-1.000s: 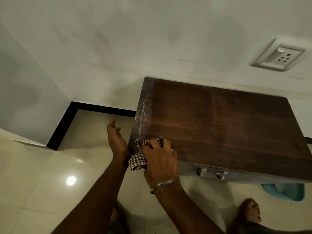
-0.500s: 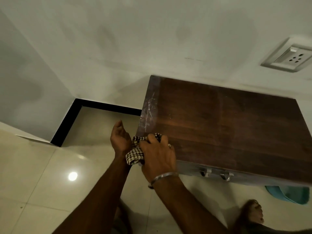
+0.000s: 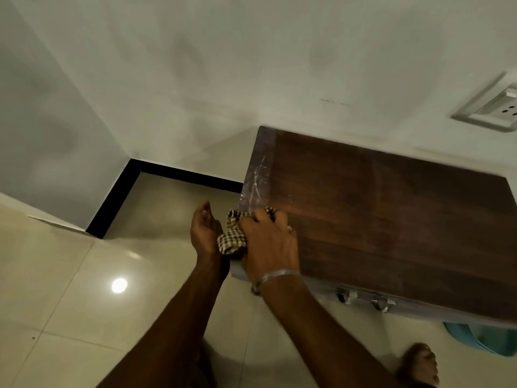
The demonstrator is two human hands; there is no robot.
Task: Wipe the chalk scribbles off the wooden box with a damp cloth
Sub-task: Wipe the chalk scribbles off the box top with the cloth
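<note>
A dark wooden box stands against the wall, with white chalk scribbles along its left edge. My right hand presses a black-and-white checked cloth onto the box's near left corner, just below the scribbles. My left hand is cupped, fingers apart, beside the box's left side and touches the hanging part of the cloth. A metal bangle sits on my right wrist.
Metal latches stick out of the box's front face. A wall socket is at the upper right. A blue tub sits under the box's right end. My bare foot rests on the glossy tiled floor.
My right hand has slid the cloth a little up the left edge toward the scribbles. The left hand has closed in on the cloth. The camera has shifted, so the box sits further right.
</note>
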